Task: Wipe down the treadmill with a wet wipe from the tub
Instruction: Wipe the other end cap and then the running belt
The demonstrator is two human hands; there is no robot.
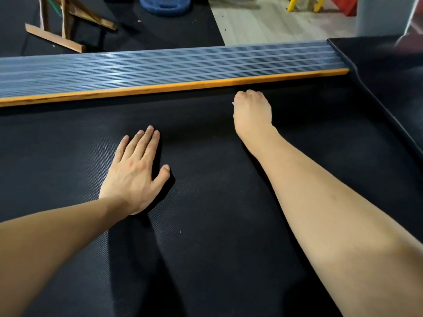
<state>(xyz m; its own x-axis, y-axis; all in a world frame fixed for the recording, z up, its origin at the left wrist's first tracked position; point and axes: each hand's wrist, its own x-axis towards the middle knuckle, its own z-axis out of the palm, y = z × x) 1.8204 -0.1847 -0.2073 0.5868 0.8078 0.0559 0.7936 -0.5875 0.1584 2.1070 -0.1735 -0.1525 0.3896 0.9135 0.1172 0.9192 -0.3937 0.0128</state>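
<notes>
The treadmill's black textured belt (206, 225) fills most of the head view. My left hand (135, 172) lies flat on the belt, fingers straight and together. My right hand (251, 110) is curled into a fist at the belt's far edge, just below the orange strip (160, 88) of the grey ribbed side rail (160, 67). A small white sliver of the wet wipe (233, 103) shows at the left side of that fist; the rest is hidden under the fingers. The tub is not in view.
The treadmill's black front cover (384, 72) rises at the right. Beyond the rail, a wooden frame (66, 26) and a blue weight plate (164, 4) sit on dark floor mats. A yellow stool (306, 3) stands on the pale floor.
</notes>
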